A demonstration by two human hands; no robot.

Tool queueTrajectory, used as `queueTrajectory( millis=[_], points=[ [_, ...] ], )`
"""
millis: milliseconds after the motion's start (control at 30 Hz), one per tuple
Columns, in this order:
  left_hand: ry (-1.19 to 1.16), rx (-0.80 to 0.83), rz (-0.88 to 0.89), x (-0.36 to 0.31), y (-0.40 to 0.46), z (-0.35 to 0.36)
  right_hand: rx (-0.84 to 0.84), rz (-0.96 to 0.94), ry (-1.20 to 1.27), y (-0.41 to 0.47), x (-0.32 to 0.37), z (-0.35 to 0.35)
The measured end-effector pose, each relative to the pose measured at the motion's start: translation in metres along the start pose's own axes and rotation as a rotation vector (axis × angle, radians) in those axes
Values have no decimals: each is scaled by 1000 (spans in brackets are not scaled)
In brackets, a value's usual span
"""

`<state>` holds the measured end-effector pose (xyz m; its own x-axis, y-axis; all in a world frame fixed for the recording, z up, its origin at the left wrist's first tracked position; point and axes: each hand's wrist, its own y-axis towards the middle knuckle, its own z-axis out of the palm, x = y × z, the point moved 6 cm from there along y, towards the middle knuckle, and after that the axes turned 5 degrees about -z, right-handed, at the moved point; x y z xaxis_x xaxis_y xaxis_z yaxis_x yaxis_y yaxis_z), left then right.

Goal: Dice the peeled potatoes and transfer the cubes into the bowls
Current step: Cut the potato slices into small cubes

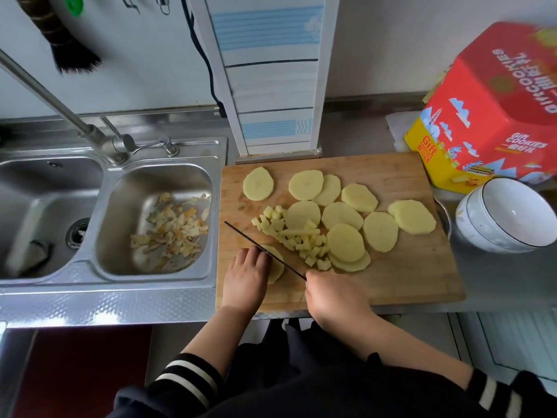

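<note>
The wooden cutting board (391, 267) is filling the centre of the view, with a red and yellow tin (488, 110) reading "GIFT COOKIES" sitting at its two o'clock and white bowls (506, 215), not yet holding any potato, stacked at three o'clock. Potato slices (379, 230) are lying fanned across the board, and a small pile of cubes (289, 236) is gathering at their nine o'clock. Dicing is under way: the right hand (334, 297) is gripping the knife (265, 251) by its handle, while the left hand (245, 276) is pressing, fingers curled, on a slice (275, 267) under the blade. Next likely come strips, crosscuts, then scooping cubes bowlward.
</note>
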<state>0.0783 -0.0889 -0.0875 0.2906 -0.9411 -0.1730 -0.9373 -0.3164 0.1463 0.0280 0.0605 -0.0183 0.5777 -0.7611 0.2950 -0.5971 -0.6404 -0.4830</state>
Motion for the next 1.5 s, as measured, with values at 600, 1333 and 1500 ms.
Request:
queueTrajectory(
  millis=[600, 1333, 1500],
  points=[
    [-86, -46, -35, 0, -1, -3, 60, 84, 76, 30, -10, 6],
    [-110, -4, -35, 6, -8, 2, 75, -1, 9, 0, 2, 3],
    [-118, -25, -23, 6, -8, 1, 137, 31, 13, 1, 5, 3]
  ],
)
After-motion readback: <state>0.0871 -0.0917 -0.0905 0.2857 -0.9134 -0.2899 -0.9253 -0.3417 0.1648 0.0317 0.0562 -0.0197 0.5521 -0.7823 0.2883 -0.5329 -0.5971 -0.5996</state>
